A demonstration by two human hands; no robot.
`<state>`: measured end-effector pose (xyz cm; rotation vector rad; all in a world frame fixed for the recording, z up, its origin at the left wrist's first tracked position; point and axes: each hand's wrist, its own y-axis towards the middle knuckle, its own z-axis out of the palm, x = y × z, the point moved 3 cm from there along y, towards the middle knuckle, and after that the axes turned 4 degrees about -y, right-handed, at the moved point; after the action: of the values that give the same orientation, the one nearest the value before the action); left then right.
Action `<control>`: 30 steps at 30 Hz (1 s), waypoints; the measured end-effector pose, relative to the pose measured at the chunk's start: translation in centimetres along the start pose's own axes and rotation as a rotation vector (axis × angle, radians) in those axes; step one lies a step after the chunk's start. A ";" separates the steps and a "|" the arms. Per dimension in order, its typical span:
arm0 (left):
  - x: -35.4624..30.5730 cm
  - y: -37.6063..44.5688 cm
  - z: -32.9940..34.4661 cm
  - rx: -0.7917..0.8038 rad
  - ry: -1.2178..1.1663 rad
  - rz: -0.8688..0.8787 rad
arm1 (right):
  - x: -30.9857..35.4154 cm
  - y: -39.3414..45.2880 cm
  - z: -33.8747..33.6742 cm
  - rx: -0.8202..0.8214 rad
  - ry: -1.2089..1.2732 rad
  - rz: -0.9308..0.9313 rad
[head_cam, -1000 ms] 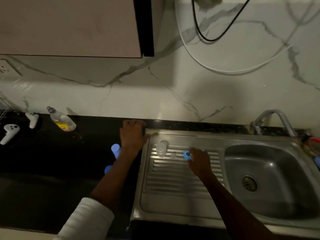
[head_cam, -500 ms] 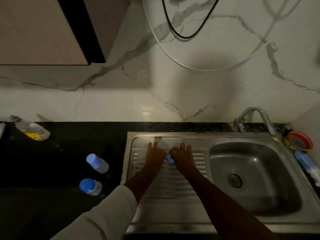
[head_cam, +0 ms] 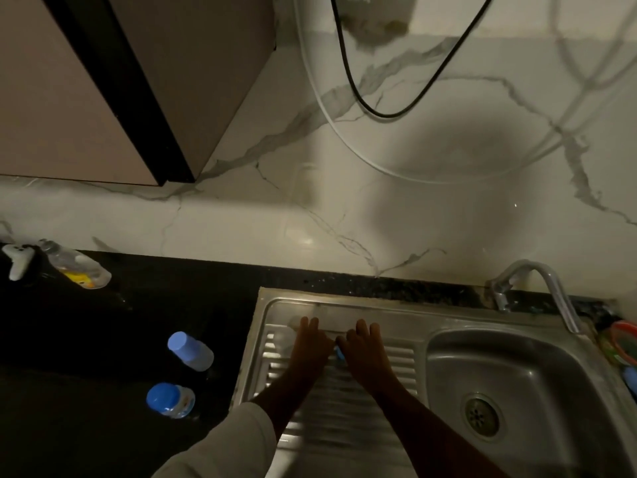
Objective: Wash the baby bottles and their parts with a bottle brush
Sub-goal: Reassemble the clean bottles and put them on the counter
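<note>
head view, steeply down, sink [head_cam: 344, 305] near

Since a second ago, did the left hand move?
Yes. The left hand left the sink's back-left corner rim and now lies further right on the ribbed drainboard, beside the right hand.

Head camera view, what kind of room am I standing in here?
Most likely a home kitchen: a stainless steel sink with a ribbed drainboard and tap, set in a dark stone counter below a wall cabinet.
</note>
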<state>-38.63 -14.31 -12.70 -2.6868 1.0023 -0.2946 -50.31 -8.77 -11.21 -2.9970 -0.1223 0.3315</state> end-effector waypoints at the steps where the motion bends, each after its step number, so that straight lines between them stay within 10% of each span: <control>1: 0.1 0.2 -0.1 0.025 0.030 0.009 | -0.1 0.1 0.0 -0.022 0.020 0.012; 30: 1.2 -13.1 -1.4 -0.268 -0.834 -0.252 | 0.2 -14.3 1.0 0.015 0.627 0.295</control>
<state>-30.14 -5.76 -7.21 -2.7107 0.4619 0.9051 -51.31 5.48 -10.34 -2.9370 0.3777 -0.5811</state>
